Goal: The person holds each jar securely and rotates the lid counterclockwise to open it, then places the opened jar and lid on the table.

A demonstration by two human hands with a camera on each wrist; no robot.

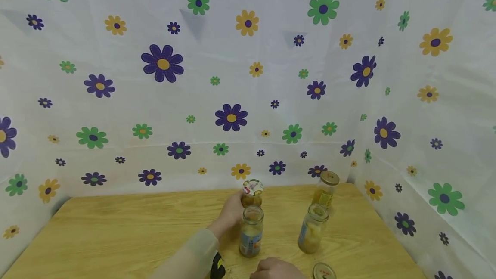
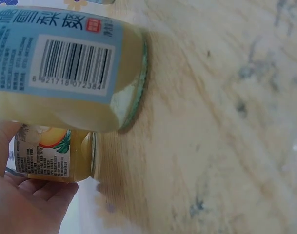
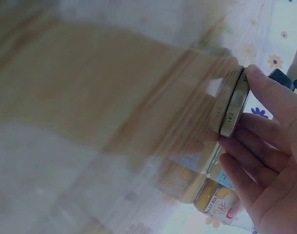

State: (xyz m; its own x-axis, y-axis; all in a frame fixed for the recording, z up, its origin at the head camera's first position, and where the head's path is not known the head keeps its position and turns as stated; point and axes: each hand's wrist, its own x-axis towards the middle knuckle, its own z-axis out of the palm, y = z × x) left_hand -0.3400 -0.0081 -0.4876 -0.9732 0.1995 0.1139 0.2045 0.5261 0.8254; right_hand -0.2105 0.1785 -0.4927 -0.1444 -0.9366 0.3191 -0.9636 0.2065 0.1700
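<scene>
Near the table's (image 1: 155,223) back edge, the left grip (image 1: 231,209) wraps a patterned-lid jar (image 1: 251,200), probably steadying it; farther from that edge, the right grip (image 1: 276,269) pinches a metal lid (image 3: 234,105) by its rim, likely for control.

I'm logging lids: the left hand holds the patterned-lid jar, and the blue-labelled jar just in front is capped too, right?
Not quite: the head view shows that blue-labelled jar uncapped. The left hand does hold the patterned-lid jar.

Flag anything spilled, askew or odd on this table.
The jars stand upright, no spill visible. Odd: dark marks on the wooden tabletop in the left wrist view, breaking its grain; stains or wear, I can't tell.
</scene>
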